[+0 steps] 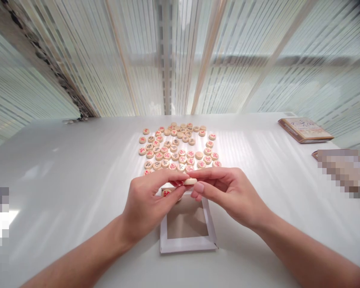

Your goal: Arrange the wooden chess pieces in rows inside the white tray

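Between my two hands, above a shallow white-rimmed box [188,243], is a pale round Chinese chess piece [190,181] seen nearly edge-on. My left hand [152,196] pinches its left side between thumb and fingers. The thumb and forefinger of my right hand [230,192] close on its right side. A piece with a red character [166,193] lies at the box's far left corner, partly behind my left hand. The box has a bare brown bottom; my hands hide much of its far edge.
Beyond my hands, many loose Chinese chess pieces [167,156] with red or black characters spread over the white table [86,180], some blank side up. A printed box [306,130] lies at the far right, near a blurred-out item [344,168]. Striped curtains [245,52] hang behind the table.
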{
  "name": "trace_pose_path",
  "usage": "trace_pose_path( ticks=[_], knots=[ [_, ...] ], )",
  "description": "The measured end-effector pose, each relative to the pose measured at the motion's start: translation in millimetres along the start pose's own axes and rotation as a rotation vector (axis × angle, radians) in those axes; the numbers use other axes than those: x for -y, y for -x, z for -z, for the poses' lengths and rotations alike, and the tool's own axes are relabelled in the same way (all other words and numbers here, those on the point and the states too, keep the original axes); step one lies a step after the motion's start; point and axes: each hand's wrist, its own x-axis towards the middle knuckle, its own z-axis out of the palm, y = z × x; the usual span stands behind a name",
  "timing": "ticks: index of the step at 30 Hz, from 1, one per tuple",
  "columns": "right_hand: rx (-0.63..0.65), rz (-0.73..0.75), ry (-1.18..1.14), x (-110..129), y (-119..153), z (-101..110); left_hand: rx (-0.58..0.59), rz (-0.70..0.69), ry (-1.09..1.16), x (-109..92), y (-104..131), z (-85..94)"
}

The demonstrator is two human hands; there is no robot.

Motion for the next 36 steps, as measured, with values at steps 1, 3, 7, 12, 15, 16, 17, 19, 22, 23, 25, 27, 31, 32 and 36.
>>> trace_pose_path(
  ticks=[1, 3, 7, 12, 15, 16, 17, 19, 22, 23, 25, 27, 31, 32, 36],
  knots=[
    [-0.007, 0.011, 0.028, -0.6, 0.6, -0.1, 0.004, -0.077, -0.051, 0.4, -0.1, 1.3],
    [-0.023, 0.031, 0.095, -1.6, 1.5, 0.0, 0.019, -0.198, -0.126, 1.7, 0.0, 3.6],
    [-0.04, 0.034, 0.213, -1.3, 1.0, 1.7, 0.038, -0.304, -0.2, 5.9, 0.5, 4.9],
    [-0.027, 0.098, 0.321, -0.9, -0.5, 6.0, 0.061, -0.288, -0.203, 6.2, -0.9, 2.1],
    [-0.051, 0.17, 0.426, -3.3, -0.5, 7.6, 0.048, -0.231, -0.192, 4.2, -4.3, 3.6],
    [-0.063, 0.199, 0.474, -4.6, -0.4, 7.5, 0.033, -0.199, -0.194, 3.5, -6.1, 5.3],
    [-0.073, 0.229, 0.527, -6.1, -0.2, 7.0, 0.012, -0.157, -0.195, 2.9, -8.3, 7.8],
    [-0.072, 0.298, 0.642, -9.9, -0.2, 4.6, -0.025, -0.034, -0.177, 1.6, -13.5, 13.9],
    [-0.05, 0.443, 0.81, -17.4, -1.2, -1.2, -0.009, 0.164, -0.123, 0.7, -19.4, 23.5],
    [-0.043, 0.497, 0.853, -20.1, -1.8, -3.2, 0.012, 0.203, -0.118, 1.3, -19.6, 26.0],
    [-0.022, 0.592, 0.905, -25.1, -3.1, -6.6, 0.05, 0.237, -0.144, 4.8, -16.7, 29.3],
    [0.005, 0.645, 0.933, -29.1, -4.5, -8.5, 0.061, 0.241, -0.195, 11.0, -10.5, 30.7],
    [0.045, 0.658, 0.975, -33.5, -5.6, -8.0, -0.002, 0.198, -0.25, 24.0, -0.3, 31.3],
    [0.054, 0.651, 0.986, -34.1, -5.5, -7.5, -0.016, 0.188, -0.247, 25.8, 0.6, 31.6],
    [0.068, 0.63, 1.044, -35.7, -5.2, -7.1, -0.035, 0.177, -0.212, 26.6, 1.6, 33.8]
  ],
)
